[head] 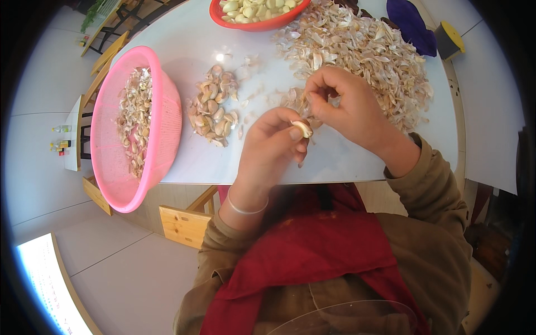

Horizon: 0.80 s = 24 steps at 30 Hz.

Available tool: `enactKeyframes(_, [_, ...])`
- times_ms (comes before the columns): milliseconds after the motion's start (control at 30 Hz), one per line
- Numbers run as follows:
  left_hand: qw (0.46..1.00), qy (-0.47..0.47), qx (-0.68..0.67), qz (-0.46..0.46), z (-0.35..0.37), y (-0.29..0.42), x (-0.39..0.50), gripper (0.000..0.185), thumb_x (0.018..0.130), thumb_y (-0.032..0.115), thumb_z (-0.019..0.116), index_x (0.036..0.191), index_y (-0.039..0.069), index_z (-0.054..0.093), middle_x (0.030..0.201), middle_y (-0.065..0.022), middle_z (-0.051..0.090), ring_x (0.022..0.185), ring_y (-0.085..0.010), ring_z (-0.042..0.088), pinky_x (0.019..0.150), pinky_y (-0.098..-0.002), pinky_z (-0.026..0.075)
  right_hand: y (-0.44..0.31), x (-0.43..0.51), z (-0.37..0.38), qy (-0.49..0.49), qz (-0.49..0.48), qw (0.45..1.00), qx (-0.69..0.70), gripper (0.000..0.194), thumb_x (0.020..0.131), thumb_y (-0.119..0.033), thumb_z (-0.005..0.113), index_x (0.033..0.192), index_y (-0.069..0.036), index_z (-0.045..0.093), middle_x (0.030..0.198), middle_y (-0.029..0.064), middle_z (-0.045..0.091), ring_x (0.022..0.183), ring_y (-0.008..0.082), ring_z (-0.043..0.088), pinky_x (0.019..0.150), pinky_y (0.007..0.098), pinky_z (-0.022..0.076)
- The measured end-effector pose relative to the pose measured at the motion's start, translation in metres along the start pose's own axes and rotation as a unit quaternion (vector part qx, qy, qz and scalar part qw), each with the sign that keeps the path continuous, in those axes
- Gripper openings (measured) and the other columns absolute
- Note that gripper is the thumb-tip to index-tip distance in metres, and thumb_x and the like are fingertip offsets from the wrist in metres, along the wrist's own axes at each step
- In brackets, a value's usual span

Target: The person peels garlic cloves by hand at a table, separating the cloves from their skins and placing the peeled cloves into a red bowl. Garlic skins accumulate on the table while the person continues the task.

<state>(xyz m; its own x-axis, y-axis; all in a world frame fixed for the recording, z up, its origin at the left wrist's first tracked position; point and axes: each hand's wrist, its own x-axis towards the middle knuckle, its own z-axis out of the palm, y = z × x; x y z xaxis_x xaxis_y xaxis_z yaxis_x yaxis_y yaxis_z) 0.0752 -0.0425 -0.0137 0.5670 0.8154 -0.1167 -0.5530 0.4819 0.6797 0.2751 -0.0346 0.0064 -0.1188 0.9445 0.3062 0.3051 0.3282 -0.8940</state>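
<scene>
My left hand (268, 144) pinches a garlic clove (302, 129) between thumb and forefinger; pale flesh shows on it. Just up and to the right, my right hand (345, 104) has thumb and forefinger pressed together. Thin garlic skin (293, 98) lies by those fingertips, and I cannot tell whether a scrap is pinched between them. Left of my hands, a small heap of unpeeled garlic cloves (213, 109) rests on the white table (201, 167). A large pile of garlic skins (368, 54) spreads beyond and beside my right hand.
A pink plastic basket (167, 113) with cloves and skins inside stands tilted at the table's left edge. At the far edge of view, a red basket (255, 27) holds peeled cloves. A purple cloth item (412, 27) lies behind the skins. A wooden stool (184, 226) stands below left.
</scene>
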Motion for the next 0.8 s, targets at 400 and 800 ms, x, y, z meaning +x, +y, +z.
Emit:
enactKeyframes(400, [0.992,0.022,-0.002,0.125,0.0005,-0.0038,0.0026,0.009,0.097,0.002,0.06,0.105,0.004,0.061,0.09,-0.0074,0.066,0.076,-0.0137,0.062,0.063,-0.0263,0.051,-0.0059,-0.0006,-0.0021,-0.052,-0.114,0.991,0.038,0.01,0.082,-0.005,0.069,0.093,-0.004,0.069,0.084,0.0049,0.068,0.075,0.017,0.062,0.069,0.03,0.0487])
enactKeyframes(800, [0.977,0.037,0.113,0.178,0.0025,-0.0042,0.0023,0.011,0.096,0.002,0.064,0.107,0.001,0.062,0.092,-0.0081,0.069,0.072,-0.0117,0.059,0.06,-0.0253,0.05,-0.0063,0.0003,-0.0019,-0.036,-0.144,0.989,-0.013,0.004,0.08,-0.006,0.071,0.083,-0.008,0.069,0.078,0.0053,0.068,0.074,0.0241,0.064,0.071,0.0343,0.051])
